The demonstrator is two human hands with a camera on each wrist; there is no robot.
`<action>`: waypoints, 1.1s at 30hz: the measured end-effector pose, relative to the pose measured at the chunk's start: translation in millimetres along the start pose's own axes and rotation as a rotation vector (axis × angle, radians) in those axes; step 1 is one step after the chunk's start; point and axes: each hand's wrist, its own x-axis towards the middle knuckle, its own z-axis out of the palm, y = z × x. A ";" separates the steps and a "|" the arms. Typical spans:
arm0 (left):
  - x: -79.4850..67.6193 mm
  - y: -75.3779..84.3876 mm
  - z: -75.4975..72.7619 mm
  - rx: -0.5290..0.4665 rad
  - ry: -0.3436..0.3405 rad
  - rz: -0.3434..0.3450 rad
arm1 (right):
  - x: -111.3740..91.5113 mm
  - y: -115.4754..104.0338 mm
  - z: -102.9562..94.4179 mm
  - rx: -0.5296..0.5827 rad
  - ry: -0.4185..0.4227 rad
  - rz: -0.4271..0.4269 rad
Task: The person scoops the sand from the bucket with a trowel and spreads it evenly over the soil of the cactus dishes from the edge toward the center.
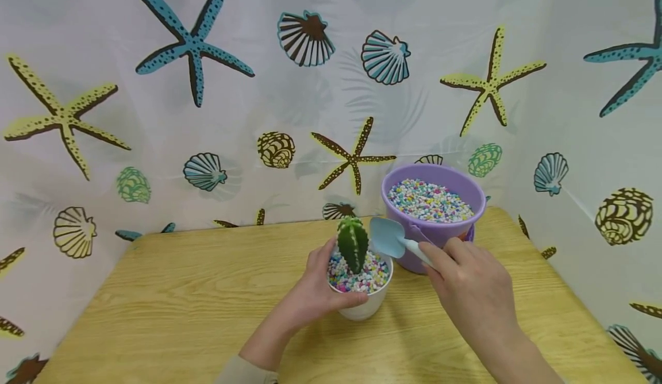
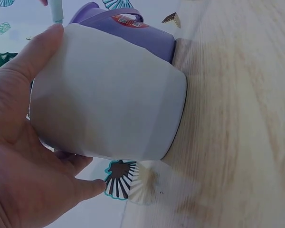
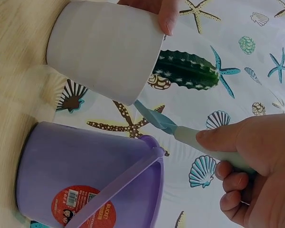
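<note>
A green cactus [image 1: 353, 245] stands in a white pot [image 1: 362, 310] filled with small multicoloured pebbles [image 1: 357, 279]. My left hand [image 1: 316, 292] grips the pot at its rim, thumb in front and fingers round the far left side. In the left wrist view the pot's plain wall [image 2: 109, 90] fills the middle. My right hand [image 1: 473, 283] holds a small light-blue shovel [image 1: 389, 237] by its pale handle. The shovel's blade is at the pot's right rim, close beside the cactus, and in the right wrist view its tip [image 3: 145, 111] meets the rim.
Just behind and right of the pot stands a purple bucket [image 1: 431, 231] nearly full of the same coloured pebbles [image 1: 426, 200], its handle folded down. Wooden tabletop [image 1: 196, 292] extends left and forward. A curtain [image 1: 310, 96] with shells and starfish hangs behind the table.
</note>
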 end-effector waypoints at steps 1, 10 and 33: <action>0.0 0.0 -0.2 -0.001 -0.001 0.003 | 0.5 0.6 -0.9 0.003 0.010 0.001; 2.0 -3.6 0.3 -0.094 -0.023 0.060 | 3.7 10.0 -13.7 0.029 0.042 0.007; 6.2 -8.2 2.4 -0.069 -0.019 0.070 | 38.2 69.7 -43.1 -0.009 -0.120 0.155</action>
